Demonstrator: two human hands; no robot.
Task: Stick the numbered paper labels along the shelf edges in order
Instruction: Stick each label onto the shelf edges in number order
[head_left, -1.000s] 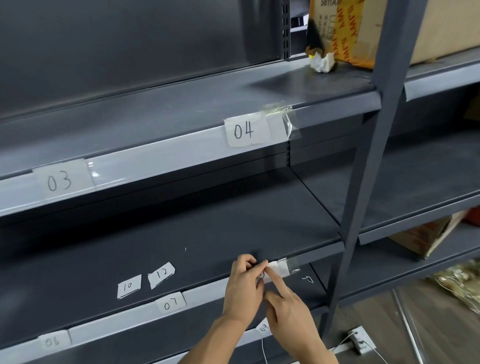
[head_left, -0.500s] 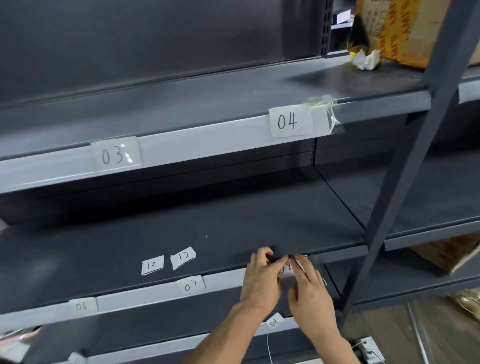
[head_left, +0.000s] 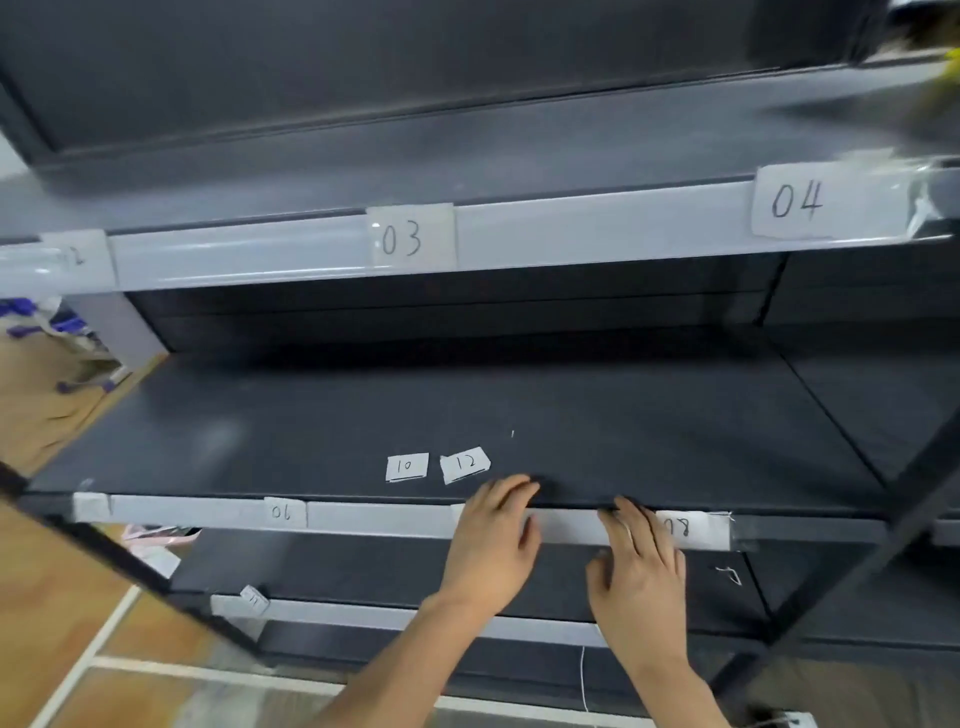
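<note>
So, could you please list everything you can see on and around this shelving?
shelf unit: one, dark grey with pale edge strips, fills the view.
label 03: one, white, upper shelf edge, middle.
label 04: one, white, upper edge, right.
label 06: one, white, middle shelf edge, left.
label 08: one, white, middle edge, beside the right hand.
label 10 and label 12: two, white, loose on the middle shelf.
tilted label: one, white, lower edge, number unclear.
left hand: one, fingers over the middle edge.
right hand: one, fingers flat on that edge.
</note>
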